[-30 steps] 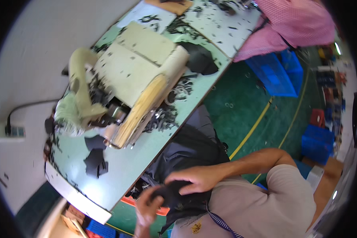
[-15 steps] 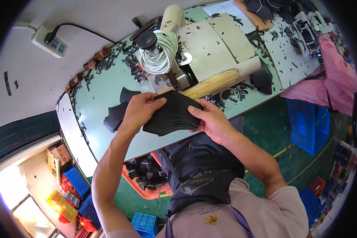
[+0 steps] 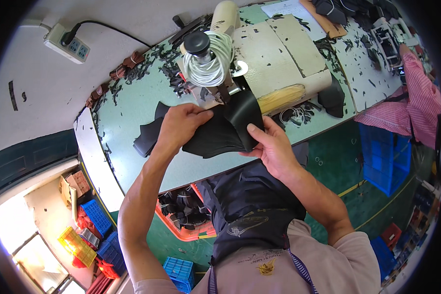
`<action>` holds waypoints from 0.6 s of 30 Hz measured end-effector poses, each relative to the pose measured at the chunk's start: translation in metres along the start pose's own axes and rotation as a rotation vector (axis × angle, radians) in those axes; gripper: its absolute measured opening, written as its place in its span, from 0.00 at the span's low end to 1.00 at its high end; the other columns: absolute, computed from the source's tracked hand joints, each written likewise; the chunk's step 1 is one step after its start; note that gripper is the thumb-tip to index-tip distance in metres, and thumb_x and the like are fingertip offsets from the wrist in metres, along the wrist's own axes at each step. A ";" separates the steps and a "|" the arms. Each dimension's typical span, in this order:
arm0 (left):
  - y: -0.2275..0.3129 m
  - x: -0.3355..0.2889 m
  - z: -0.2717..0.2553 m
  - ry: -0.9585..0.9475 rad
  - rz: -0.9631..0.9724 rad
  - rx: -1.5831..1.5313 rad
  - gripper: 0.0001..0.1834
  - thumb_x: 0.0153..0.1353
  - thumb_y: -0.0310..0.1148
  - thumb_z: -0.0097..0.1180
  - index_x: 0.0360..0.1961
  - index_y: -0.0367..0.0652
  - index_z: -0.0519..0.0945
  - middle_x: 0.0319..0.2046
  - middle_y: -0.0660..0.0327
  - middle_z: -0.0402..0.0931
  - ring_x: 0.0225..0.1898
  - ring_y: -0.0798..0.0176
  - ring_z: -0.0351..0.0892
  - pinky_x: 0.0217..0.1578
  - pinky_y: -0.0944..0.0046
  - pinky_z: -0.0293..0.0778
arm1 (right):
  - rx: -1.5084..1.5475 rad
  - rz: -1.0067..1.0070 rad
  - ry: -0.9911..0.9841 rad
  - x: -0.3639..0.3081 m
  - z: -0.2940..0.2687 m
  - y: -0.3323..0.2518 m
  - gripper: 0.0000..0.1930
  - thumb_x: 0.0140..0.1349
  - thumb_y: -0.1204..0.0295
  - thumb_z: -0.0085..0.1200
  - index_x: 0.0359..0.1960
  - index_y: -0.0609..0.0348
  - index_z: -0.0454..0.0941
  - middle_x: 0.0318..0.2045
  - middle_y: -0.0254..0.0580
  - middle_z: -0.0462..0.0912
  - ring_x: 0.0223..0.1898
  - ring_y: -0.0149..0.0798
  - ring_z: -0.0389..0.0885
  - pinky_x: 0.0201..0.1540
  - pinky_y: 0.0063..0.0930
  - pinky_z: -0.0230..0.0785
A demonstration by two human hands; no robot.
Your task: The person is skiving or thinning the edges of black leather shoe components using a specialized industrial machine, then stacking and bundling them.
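A fanned stack of thin black sheet pieces (image 3: pixel 210 139), perhaps leather, is held between my two hands at the table's near side. My left hand (image 3: pixel 179 126) pinches its left upper edge between thumb and fingers. On the stack's right side, my right hand (image 3: pixel 275 149) grips with the thumb on top and fingers partly hidden beneath. One black piece (image 3: pixel 246 111) curves up from the stack and covers the front of the cream machine (image 3: pixel 274 51). More black pieces (image 3: pixel 149 136) lie on the table left of my left wrist.
Coiled whitish cord (image 3: pixel 224 59) hangs around the machine's black knob (image 3: pixel 197 43). Dark scraps litter the pale green table (image 3: pixel 132 108). Below its edge stands an orange basket (image 3: pixel 186 236) of black bundles. A blue crate (image 3: pixel 384 161) and pink checked cloth (image 3: pixel 419 103) are at right.
A black piece has lifted from the stack and now bends up against the machine's front. My right hand has turned slightly, still gripping the stack. The whole view has shifted a little.
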State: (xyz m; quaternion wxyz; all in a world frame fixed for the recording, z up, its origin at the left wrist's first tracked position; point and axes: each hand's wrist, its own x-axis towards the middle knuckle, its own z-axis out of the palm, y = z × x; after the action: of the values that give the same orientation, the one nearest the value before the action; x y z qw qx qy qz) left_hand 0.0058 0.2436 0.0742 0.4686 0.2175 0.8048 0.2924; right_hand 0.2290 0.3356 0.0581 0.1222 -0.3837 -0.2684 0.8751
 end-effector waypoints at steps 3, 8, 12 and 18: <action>0.003 0.001 0.008 0.041 0.028 0.037 0.20 0.59 0.39 0.66 0.46 0.33 0.85 0.34 0.59 0.86 0.32 0.70 0.81 0.35 0.68 0.74 | -0.039 -0.018 0.004 0.001 -0.007 -0.007 0.17 0.69 0.71 0.56 0.56 0.62 0.69 0.46 0.41 0.80 0.41 0.34 0.85 0.40 0.39 0.86; 0.003 -0.017 0.002 -0.080 -0.031 -0.208 0.17 0.63 0.32 0.63 0.50 0.34 0.84 0.37 0.61 0.85 0.34 0.72 0.80 0.35 0.72 0.72 | -0.032 -0.076 0.042 -0.003 -0.010 -0.004 0.20 0.68 0.73 0.56 0.59 0.61 0.65 0.50 0.44 0.77 0.44 0.37 0.84 0.41 0.42 0.87; -0.002 -0.005 -0.004 -0.063 -0.058 -0.120 0.17 0.63 0.31 0.63 0.51 0.34 0.83 0.40 0.60 0.85 0.37 0.71 0.81 0.39 0.71 0.74 | 0.029 -0.062 0.047 -0.002 -0.003 0.003 0.20 0.68 0.73 0.56 0.59 0.60 0.65 0.50 0.44 0.77 0.44 0.38 0.84 0.41 0.41 0.87; 0.010 -0.013 0.007 -0.144 0.033 -0.271 0.20 0.63 0.33 0.63 0.54 0.34 0.82 0.40 0.59 0.84 0.38 0.69 0.81 0.40 0.69 0.76 | -0.001 -0.124 0.099 -0.004 -0.014 -0.007 0.21 0.68 0.74 0.56 0.59 0.60 0.64 0.50 0.45 0.77 0.43 0.38 0.85 0.40 0.40 0.86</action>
State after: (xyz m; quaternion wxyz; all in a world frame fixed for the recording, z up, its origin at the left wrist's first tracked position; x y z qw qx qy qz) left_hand 0.0187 0.2448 0.0867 0.5452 0.1856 0.7186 0.3897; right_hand 0.2422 0.3444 0.0568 0.1890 -0.4092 -0.2857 0.8457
